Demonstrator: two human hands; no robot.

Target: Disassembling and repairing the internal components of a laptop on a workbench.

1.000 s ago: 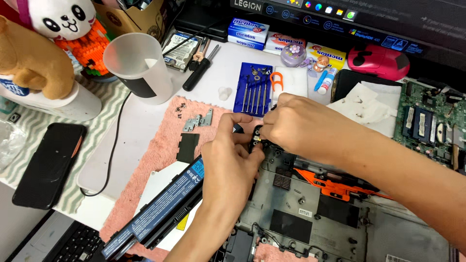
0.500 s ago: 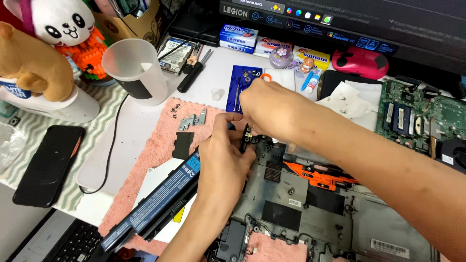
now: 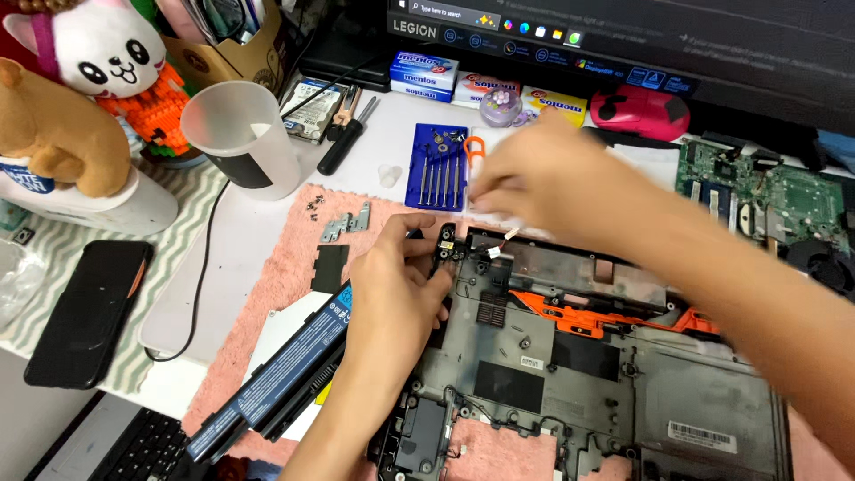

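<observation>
**Both hands at the top corner of the opened laptop shell**

My left hand [image 3: 396, 298] rests on the upper left corner of the grey laptop shell [image 3: 570, 365], fingers [image 3: 436, 281] curled together and pressing on the black hinge corner [image 3: 448, 245] of the shell. I cannot tell whether anything is pinched between them.

My right hand [image 3: 543, 183] hovers above the shell's top edge, just beside the blue screwdriver set [image 3: 438, 169]. It is blurred, so I cannot tell whether its fingers are apart or closed on something.

The shell lies on a pink cloth [image 3: 285, 276] spread over the white surface [image 3: 267, 223], and it fills the lower right part of that surface. An orange plastic strip [image 3: 579, 313] runs across its upper half.

A long black battery [image 3: 280, 374] lies on the cloth at the shell's left side, touching my left wrist. Above it on the cloth sit a small black square piece [image 3: 330, 267] and two small metal brackets [image 3: 346, 223].

Towards the back edge stand a clear plastic cup [image 3: 240, 138] and a black-handled screwdriver [image 3: 343, 147]. A green circuit board [image 3: 766, 196] lies at the right edge. A black phone [image 3: 89, 312] lies at the left edge, well apart from my hands.
</observation>
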